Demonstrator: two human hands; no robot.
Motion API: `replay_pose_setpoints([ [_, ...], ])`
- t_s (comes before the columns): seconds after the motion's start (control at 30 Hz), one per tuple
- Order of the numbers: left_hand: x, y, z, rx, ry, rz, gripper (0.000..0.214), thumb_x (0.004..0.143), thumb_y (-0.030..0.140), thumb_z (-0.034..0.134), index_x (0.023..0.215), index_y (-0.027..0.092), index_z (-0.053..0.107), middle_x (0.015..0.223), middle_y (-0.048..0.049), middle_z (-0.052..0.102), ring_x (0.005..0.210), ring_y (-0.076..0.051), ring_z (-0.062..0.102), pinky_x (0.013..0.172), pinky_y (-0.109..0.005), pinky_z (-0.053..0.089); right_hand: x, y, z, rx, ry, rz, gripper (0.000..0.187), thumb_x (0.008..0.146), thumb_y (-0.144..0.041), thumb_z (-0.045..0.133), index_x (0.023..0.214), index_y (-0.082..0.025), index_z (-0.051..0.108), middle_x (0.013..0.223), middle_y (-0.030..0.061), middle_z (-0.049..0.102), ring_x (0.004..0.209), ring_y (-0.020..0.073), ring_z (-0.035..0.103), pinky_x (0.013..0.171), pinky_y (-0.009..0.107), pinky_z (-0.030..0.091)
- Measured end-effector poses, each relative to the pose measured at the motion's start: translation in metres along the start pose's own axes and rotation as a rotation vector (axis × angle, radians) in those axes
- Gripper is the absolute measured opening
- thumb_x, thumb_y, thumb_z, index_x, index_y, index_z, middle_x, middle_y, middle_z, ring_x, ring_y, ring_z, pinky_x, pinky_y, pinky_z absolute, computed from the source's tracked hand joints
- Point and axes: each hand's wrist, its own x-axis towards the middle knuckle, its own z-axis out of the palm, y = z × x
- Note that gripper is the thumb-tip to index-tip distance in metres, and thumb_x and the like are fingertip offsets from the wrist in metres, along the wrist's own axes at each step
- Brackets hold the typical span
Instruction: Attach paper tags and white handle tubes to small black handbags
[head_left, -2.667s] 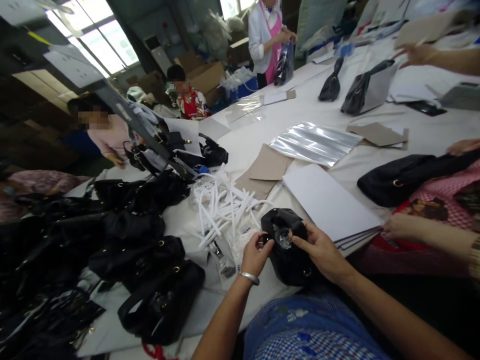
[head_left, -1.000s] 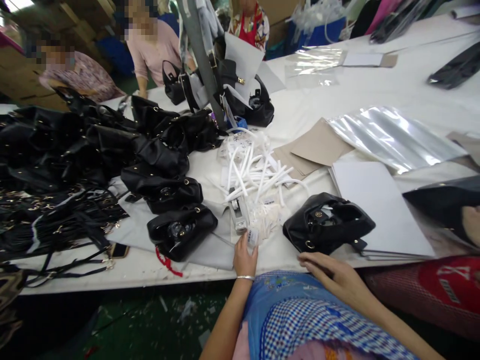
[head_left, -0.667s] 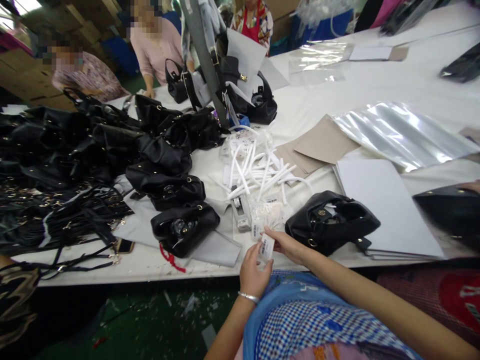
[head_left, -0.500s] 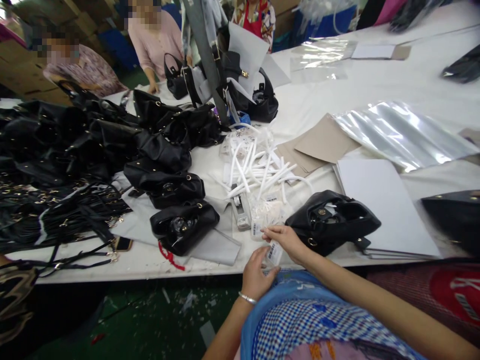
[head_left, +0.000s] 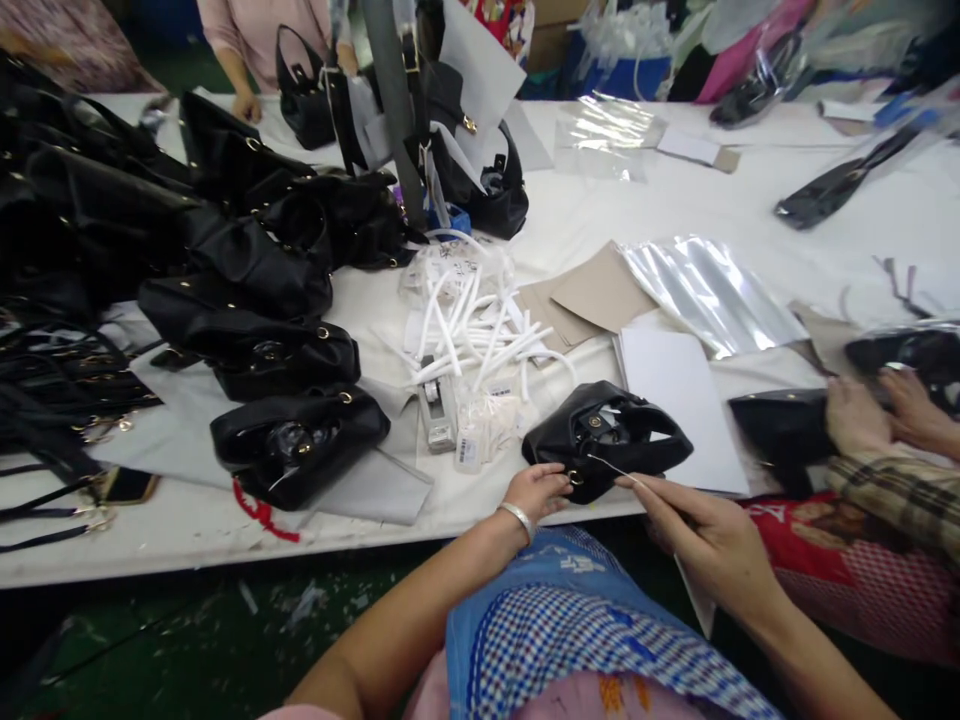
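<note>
A black handbag point(head_left: 651, 428) lies before me at the table's front edge, its opening facing up. My left hand point(head_left: 534, 491) grips its near left corner, fingers pressed together beside a gold ring. My right hand point(head_left: 709, 540) pinches a thin white tag string point(head_left: 611, 466), whose free end reaches over the bag near the ring. A white tag point(head_left: 696, 598) hangs below my right hand, partly hidden by it. A clear packet of tags point(head_left: 487, 432) sits left of the bag, next to a grey metal tool point(head_left: 437, 412).
Black handbags point(head_left: 300, 440) are heaped on the left, with straps point(head_left: 67, 375) beside them. White tubes point(head_left: 480, 325) lie in the middle. White sheets point(head_left: 671, 375) and brown card point(head_left: 604, 290) lie behind the bag. On the right, a co-worker's hands point(head_left: 862, 415) touch another black bag.
Both hands have moved from the tag packet to the handbag. The right hand now holds the tag by its string, away to the right. A co-worker's hands have come into view on the right.
</note>
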Motion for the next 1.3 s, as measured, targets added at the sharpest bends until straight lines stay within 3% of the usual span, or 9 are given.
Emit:
replay_pose_setpoints([
  [0.07,-0.003,-0.001,0.005,-0.021,-0.010,-0.023,0.039,0.063,0.023,0.077,0.099,0.013,0.063,0.088,-0.0072,0.065,0.079,-0.014,0.061,0.070,-0.027,0.052,-0.006,0.003,-0.004,-0.033,-0.015,-0.023,0.026,0.087,-0.038,0.055,0.102,-0.026,0.072,0.099,0.0019,0.072,0.088,0.0237,0.068,0.081,0.033,0.055],
  [0.27,-0.007,-0.005,0.009,0.157,0.041,0.083,0.040,0.057,0.024,0.080,0.092,0.016,0.061,0.079,-0.0004,0.057,0.068,-0.011,0.056,0.057,-0.023,0.051,-0.018,0.013,0.006,-0.037,-0.022,-0.034,0.024,0.088,-0.033,0.055,0.105,-0.026,0.070,0.104,0.0012,0.071,0.093,0.0208,0.067,0.086,0.029,0.053],
  [0.43,-0.009,-0.003,0.009,0.213,0.048,0.112,0.019,0.066,0.012,0.070,0.083,0.014,0.062,0.085,-0.0031,0.061,0.069,-0.010,0.057,0.056,-0.019,0.049,-0.020,0.017,0.016,-0.040,-0.023,-0.053,0.024,0.089,-0.031,0.053,0.106,-0.025,0.069,0.104,0.0014,0.071,0.094,0.0204,0.066,0.085,0.029,0.053],
  [0.53,-0.008,-0.004,0.008,0.197,0.028,0.128,0.018,0.069,0.004,0.062,0.084,0.014,0.063,0.083,-0.0028,0.062,0.067,-0.009,0.057,0.056,-0.019,0.048,-0.020,0.020,0.020,-0.048,-0.001,-0.045,0.024,0.089,-0.032,0.054,0.105,-0.024,0.070,0.103,0.0027,0.071,0.093,0.0214,0.067,0.084,0.030,0.053],
  [0.67,0.000,-0.010,0.004,0.272,0.019,0.272,0.019,0.069,0.001,0.058,0.083,0.013,0.063,0.076,-0.0014,0.062,0.061,-0.008,0.054,0.055,-0.018,0.044,-0.018,0.027,0.028,-0.048,0.012,-0.017,0.024,0.089,-0.034,0.054,0.103,-0.024,0.071,0.101,0.0030,0.071,0.091,0.0220,0.067,0.083,0.032,0.053],
  [0.87,0.007,-0.017,-0.002,0.629,0.086,0.572,0.025,0.060,0.005,0.071,0.083,0.015,0.066,0.084,-0.0022,0.062,0.070,-0.010,0.058,0.072,-0.025,0.048,-0.017,0.033,0.037,-0.057,0.038,0.014,0.025,0.089,-0.036,0.053,0.103,-0.024,0.071,0.102,0.0020,0.071,0.091,0.0215,0.067,0.084,0.031,0.052],
  [1.1,0.008,-0.018,-0.001,0.710,0.121,0.636,0.023,0.061,0.005,0.071,0.081,0.016,0.066,0.083,-0.0001,0.058,0.067,-0.009,0.058,0.071,-0.025,0.049,-0.021,0.028,0.030,-0.065,0.065,0.015,0.026,0.088,-0.037,0.053,0.102,-0.023,0.071,0.099,0.0024,0.072,0.089,0.0213,0.067,0.083,0.030,0.052],
  [1.3,0.010,-0.020,-0.001,0.708,0.124,0.662,0.020,0.063,0.009,0.071,0.080,0.016,0.065,0.083,0.0002,0.059,0.065,-0.009,0.058,0.068,-0.023,0.049,-0.016,0.039,0.046,0.007,0.011,0.075,0.028,0.088,-0.038,0.052,0.103,-0.023,0.071,0.102,0.0036,0.071,0.092,0.0230,0.066,0.085,0.033,0.050],
])
